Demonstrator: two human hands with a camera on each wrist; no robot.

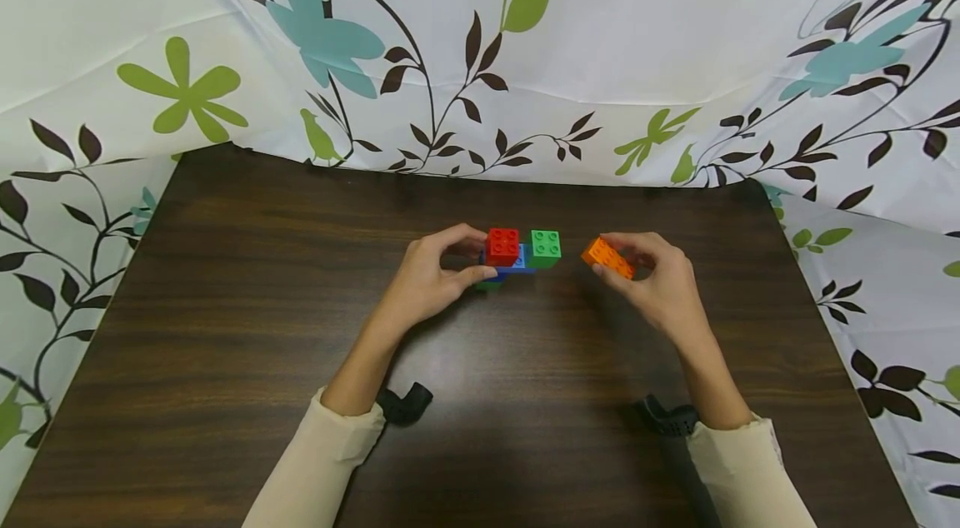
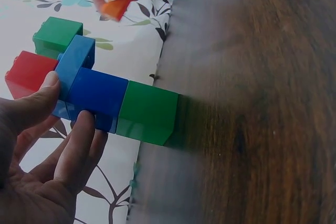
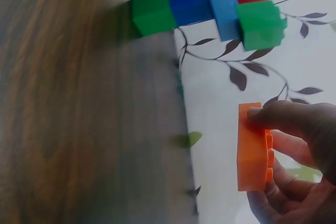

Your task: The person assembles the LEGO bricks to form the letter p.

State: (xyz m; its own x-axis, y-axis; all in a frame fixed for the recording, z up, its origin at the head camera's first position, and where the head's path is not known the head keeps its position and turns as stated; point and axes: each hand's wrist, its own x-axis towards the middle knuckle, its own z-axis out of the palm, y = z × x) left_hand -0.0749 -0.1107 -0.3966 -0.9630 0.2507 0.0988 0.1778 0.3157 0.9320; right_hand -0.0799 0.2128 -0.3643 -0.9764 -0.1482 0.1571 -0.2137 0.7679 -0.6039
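My left hand [image 1: 438, 274] grips a stack of toy building bricks, thumb and fingers round its middle. The stack has a green brick [image 2: 148, 113] at the bottom, a dark blue brick [image 2: 98, 94] above it, then a lighter blue brick [image 2: 76, 66] lying crosswise. On top of that sit a red brick [image 1: 502, 246] on the left and a green brick [image 1: 545, 248] on the right, with a gap between them. To the right, my right hand [image 1: 658, 278] pinches a long orange brick [image 3: 252, 148] between thumb and fingers, apart from the stack and tilted in the head view.
Both hands are over a dark wood-grain table [image 1: 525, 428]. A white cloth [image 1: 637, 20] with leaf and flower prints hangs behind it and along the sides. Dark wrist straps with black mounts [image 1: 405, 405] show at both wrists.
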